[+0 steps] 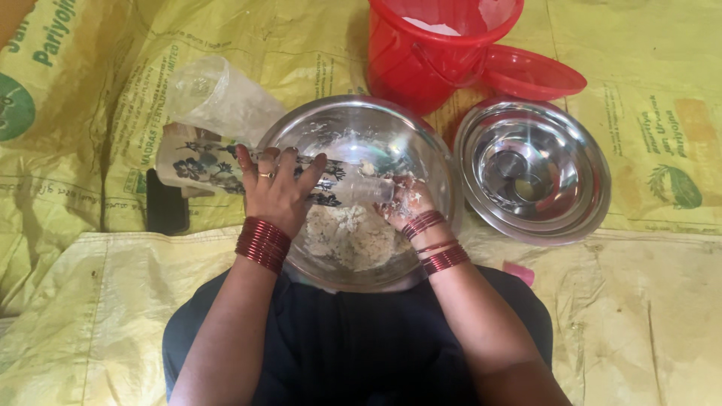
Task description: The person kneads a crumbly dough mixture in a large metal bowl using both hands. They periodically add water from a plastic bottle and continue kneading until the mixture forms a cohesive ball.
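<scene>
Far left: yellow printed sacks (83, 98) spread flat over the floor, with a dark flat thing (166, 201) lying on them.

Next along: a clear plastic bag (218, 94), crumpled and puffed up, just beside the rim of the big steel bowl (429, 162).

Below the bag: a see-through jug with dark blue flowers (197, 162), tipped on its side, mouth reaching out over the bowl.

On the jug: the left hand (277, 192), fingers (244, 162) spread wide and curled over the top of it, gripping. A ring on one finger. A thick stack of red bangles (262, 244) on that wrist.

In the middle: the big steel bowl, right in front of the lap. Inside, a pale crumbly lump of dough (348, 237) low in the bowl, with smears of flour on the shiny sides.

Inside the bowl, right side: the right hand (406, 201), sticky with dough, fingers bent down toward the lump. Pinching or only pressing: cannot tell. More red bangles on this wrist.

Further right: another steel bowl (587, 203), touching the first, with smaller steel cups (519, 173) sitting inside.

Top right: a red bucket (406, 60) and a red lid (534, 74) leaning beside it.
</scene>
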